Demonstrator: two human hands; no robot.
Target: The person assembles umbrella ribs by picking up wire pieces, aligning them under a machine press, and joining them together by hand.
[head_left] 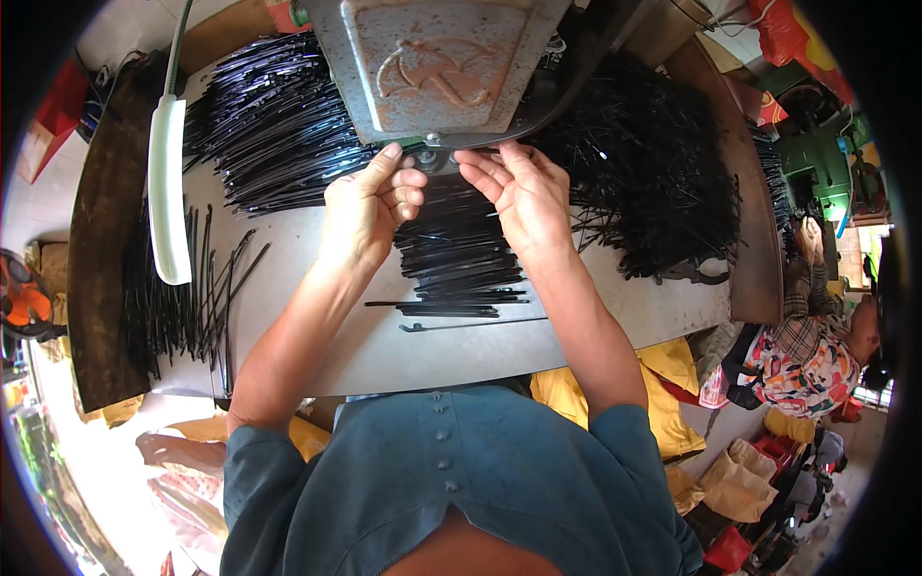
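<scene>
My left hand point(373, 204) and my right hand point(519, 197) are raised to the lower edge of a worn grey metal machine point(447, 67), one on each side of its middle. The fingers of both hands are curled, thumbs pressed toward the forefingers. What they pinch is too small and dark to make out. Between the hands sits a small dark metal part point(429, 158) under the machine. Below them lies a stack of thin black rods point(456, 250), roughly crosswise. One single rod point(471, 325) lies apart, nearer to me.
Large heaps of black rods lie left point(279, 125) and right point(653, 163) of the machine on the metal tabletop point(317, 355). More rods point(163, 298) rest by the left board. A white lamp point(169, 192) hangs there. Pliers point(706, 273) lie right. Another person point(797, 360) sits at far right.
</scene>
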